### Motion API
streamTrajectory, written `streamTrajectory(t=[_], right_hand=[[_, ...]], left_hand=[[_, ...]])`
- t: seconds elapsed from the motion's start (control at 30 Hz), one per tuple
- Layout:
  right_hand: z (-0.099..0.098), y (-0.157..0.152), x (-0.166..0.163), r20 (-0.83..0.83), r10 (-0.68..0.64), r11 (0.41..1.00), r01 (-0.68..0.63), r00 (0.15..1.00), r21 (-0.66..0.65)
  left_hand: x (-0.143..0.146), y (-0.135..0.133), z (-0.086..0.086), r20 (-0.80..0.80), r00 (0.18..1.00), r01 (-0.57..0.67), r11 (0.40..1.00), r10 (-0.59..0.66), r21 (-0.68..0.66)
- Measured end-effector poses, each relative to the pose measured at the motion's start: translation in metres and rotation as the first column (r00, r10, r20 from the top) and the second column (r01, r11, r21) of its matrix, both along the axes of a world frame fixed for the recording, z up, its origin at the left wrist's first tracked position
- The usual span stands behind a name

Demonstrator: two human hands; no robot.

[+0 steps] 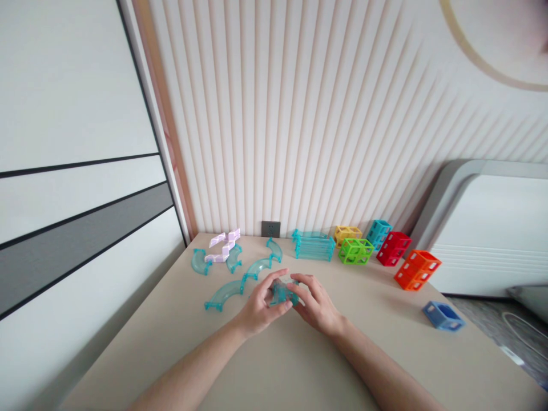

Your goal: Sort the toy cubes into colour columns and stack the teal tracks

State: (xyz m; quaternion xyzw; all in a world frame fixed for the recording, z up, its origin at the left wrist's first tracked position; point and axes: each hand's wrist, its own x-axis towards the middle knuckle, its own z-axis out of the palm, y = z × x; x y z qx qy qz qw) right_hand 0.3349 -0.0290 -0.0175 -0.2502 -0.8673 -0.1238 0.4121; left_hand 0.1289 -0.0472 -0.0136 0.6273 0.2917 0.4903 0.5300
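Note:
Near the middle of the table, my left hand (259, 306) and my right hand (315, 302) are closed around a translucent teal plastic track piece (282, 292). Fingers hide much of it, so its full shape cannot be made out. Just beyond and to the left of my left hand lie curved teal track pieces, among them one at the front (226, 294), one behind it (258, 267) and one near the wall (275, 250); they appear to touch end to end in a winding line.
Two more curved tracks (200, 262) (234, 258) lie left beside pale purple pieces (219, 257). Straight teal tracks (314, 249) are stacked by the wall. Yellow (346, 234), green (355, 251), teal (379, 233), red (393, 249), orange (416, 269) and blue (443, 315) frame blocks stand right.

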Motion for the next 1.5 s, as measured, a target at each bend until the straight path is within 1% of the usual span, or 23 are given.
streamTrajectory(t=[0.17,0.33,0.4,0.53,0.6,0.73,0.87,0.97,1.13,1.37,1.43,1.5], right_hand=[[-0.004,0.002,0.001,-0.021,0.014,1.000,-0.013,1.000,0.016],[-0.006,0.003,0.002,0.000,0.021,1.000,-0.021,1.000,0.015],[-0.006,0.003,0.002,0.002,0.023,1.000,-0.023,1.000,0.012],[-0.004,0.002,0.001,-0.015,0.038,0.999,-0.038,0.999,0.006],[-0.002,0.002,0.001,-0.029,0.050,0.999,-0.050,0.998,0.002],[-0.001,0.002,0.002,-0.027,0.047,0.999,-0.047,0.999,0.004],[0.001,0.004,0.002,-0.009,0.004,1.000,-0.004,1.000,0.004],[0.003,0.004,0.001,0.003,0.004,1.000,-0.004,1.000,0.001],[0.007,0.003,0.000,0.002,0.029,1.000,-0.029,1.000,0.007],[0.012,0.000,-0.001,0.010,0.074,0.996,-0.073,0.997,-0.049],[0.013,0.001,0.000,0.019,0.073,0.994,-0.072,0.997,-0.078],[0.011,0.003,0.000,0.028,0.051,0.992,-0.048,0.998,-0.113]], left_hand=[[-0.001,0.002,0.001,0.022,0.998,0.054,0.995,-0.052,-0.083],[-0.001,0.004,0.004,0.072,0.995,0.073,0.994,-0.067,-0.084],[0.000,0.004,0.004,0.096,0.993,0.076,0.995,-0.069,-0.061],[0.003,0.005,-0.003,0.163,0.983,0.086,0.996,-0.086,0.005],[0.005,0.006,-0.008,0.173,0.980,0.101,0.995,-0.098,-0.004],[0.006,0.008,-0.012,0.127,0.983,0.142,0.988,-0.133,-0.062],[0.006,0.008,-0.009,0.101,0.990,0.108,0.989,-0.098,-0.100],[0.004,0.008,-0.006,0.083,0.993,0.092,0.991,-0.084,-0.099],[0.002,0.008,-0.004,0.072,0.992,0.106,0.991,-0.100,-0.078],[0.000,0.006,0.004,0.142,0.977,0.168,0.984,-0.159,-0.054],[0.001,0.006,0.007,0.122,0.983,0.144,0.988,-0.136,-0.056],[0.002,0.006,0.007,0.086,0.993,0.089,0.994,-0.083,-0.067]])
